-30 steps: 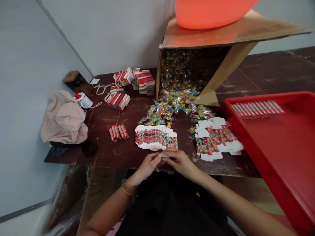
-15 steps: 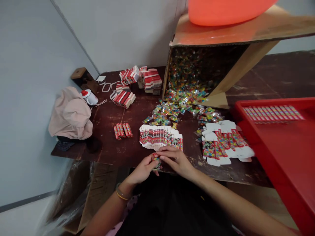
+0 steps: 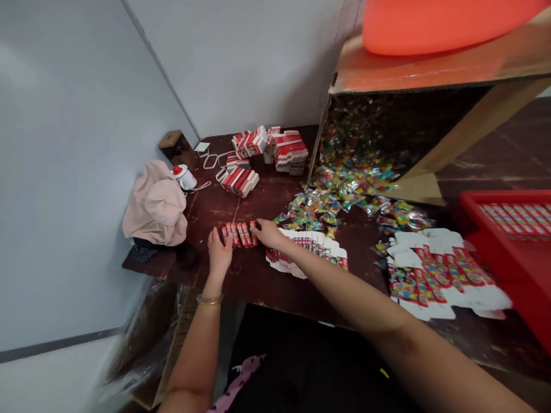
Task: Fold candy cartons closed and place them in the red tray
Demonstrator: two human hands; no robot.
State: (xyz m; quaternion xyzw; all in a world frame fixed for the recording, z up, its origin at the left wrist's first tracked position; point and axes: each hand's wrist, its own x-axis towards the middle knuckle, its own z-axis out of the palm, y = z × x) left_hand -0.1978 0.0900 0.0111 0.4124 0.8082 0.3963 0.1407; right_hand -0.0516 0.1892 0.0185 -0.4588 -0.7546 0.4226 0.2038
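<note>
A short row of small red candy boxes [image 3: 242, 234] stands on the dark tabletop in front of me. My right hand [image 3: 269, 235] is closed on one more small box at the row's right end, fingers pinching its top. At the left end is my left hand [image 3: 219, 255], open, thumb and fingers apart, against or very close to the last box. Under my right forearm lies a fanned stack of flat printed cartons [image 3: 286, 261], partly hidden by the arm. Small clear packets of coloured candy [image 3: 316, 209] are heaped behind it.
A cardboard box [image 3: 322, 132] on its side spills candy packets. More unfolded cartons [image 3: 447, 275] lie at right, beside a red tray [image 3: 525, 258] holding filled rows. Carton bundles [image 3: 239, 180], a white cup [image 3: 184, 178] and a pink cloth cap [image 3: 157, 206] are at left.
Both hands have moved left and forward from the table's front edge to the row of boxes. The box held between them is now at the row's right end. The view has shifted left.
</note>
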